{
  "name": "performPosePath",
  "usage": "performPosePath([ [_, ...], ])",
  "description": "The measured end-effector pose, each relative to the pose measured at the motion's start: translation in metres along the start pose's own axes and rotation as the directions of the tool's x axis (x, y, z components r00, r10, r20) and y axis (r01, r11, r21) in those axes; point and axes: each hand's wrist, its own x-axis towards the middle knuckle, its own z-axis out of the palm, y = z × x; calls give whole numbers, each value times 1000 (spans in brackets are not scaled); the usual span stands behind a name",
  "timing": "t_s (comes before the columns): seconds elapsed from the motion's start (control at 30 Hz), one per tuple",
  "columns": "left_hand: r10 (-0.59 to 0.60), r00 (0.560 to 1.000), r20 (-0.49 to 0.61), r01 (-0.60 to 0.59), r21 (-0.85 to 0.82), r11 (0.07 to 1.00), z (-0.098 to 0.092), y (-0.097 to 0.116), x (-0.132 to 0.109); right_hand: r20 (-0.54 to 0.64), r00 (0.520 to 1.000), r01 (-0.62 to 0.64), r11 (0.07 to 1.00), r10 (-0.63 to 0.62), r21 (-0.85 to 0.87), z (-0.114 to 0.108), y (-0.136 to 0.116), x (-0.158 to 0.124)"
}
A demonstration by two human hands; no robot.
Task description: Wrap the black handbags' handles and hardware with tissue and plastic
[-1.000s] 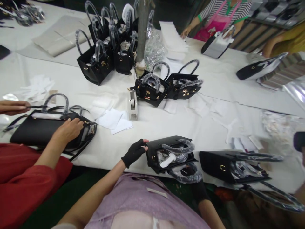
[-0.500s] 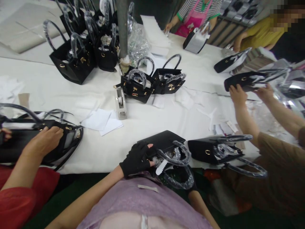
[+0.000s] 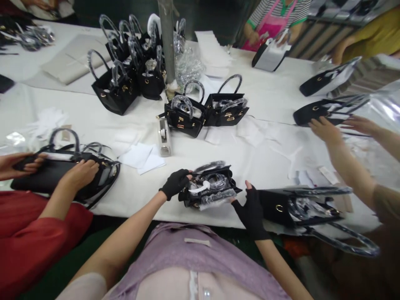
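Observation:
A black handbag [image 3: 184,200] stands upright on the table in front of me, its opening facing up. Its plastic-wrapped handles [image 3: 218,196] lie folded over the top, and a white toothed strip [image 3: 200,188] rests across the opening. My left hand [image 3: 176,183], in a black fingerless glove, grips the bag's left edge, some fingers hidden. My right hand [image 3: 251,210], gloved alike, is just off the bag's right side with thumb and forefinger spread. Close to its right lies another black handbag [image 3: 275,206] on its side, with wrapped handles.
Ahead are a tape dispenser [image 3: 164,139], white paper sheets [image 3: 137,156] and two upright handbags [image 3: 187,121]. A metal post [image 3: 168,46] rises behind them beside several more bags [image 3: 114,100]. Co-workers' hands handle bags at left [image 3: 79,175] and right [image 3: 326,131].
The handbag has gone from tilted at the table edge to upright, farther onto the table. My right hand has come out from behind the handles to its right side. The view has shifted left.

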Motion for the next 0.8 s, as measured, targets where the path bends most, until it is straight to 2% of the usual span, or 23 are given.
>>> performPosePath([
  [0.07,-34,999,-7,34,-17,999,0,4,3,89,965,251,967,-246,-50,-4,-6,12],
  [0.13,-57,998,-22,56,-45,997,-1,7,5,174,915,371,928,-363,-15,-3,-16,25],
  [0.17,-65,997,-51,62,-59,996,-2,7,4,191,902,394,919,-387,0,-1,-20,31],
  [0.23,-88,980,-180,74,-80,994,-4,8,-2,187,893,420,907,-410,-17,5,-28,43],
  [0.33,-136,893,-428,100,-106,989,-5,6,-25,196,866,483,870,-459,-96,13,-31,57],
  [0.4,-167,842,-513,102,-152,983,-2,5,-45,206,851,515,845,-484,-143,17,-31,65],
  [0.43,-180,831,-527,99,-178,979,1,6,-54,210,847,523,836,-489,-164,18,-30,69],
  [0.57,-183,836,-517,99,-185,978,17,13,-80,255,837,536,820,-484,-200,19,-32,80],
  [0.67,-106,850,-517,68,-92,993,21,24,-82,272,832,539,821,-484,-189,19,-34,83],
  [0.73,-13,891,-454,20,12,1000,18,31,-73,266,832,539,821,-486,-187,20,-34,84],
  [0.8,56,954,-295,-22,118,993,14,36,-56,257,830,544,819,-495,-180,21,-32,83],
])
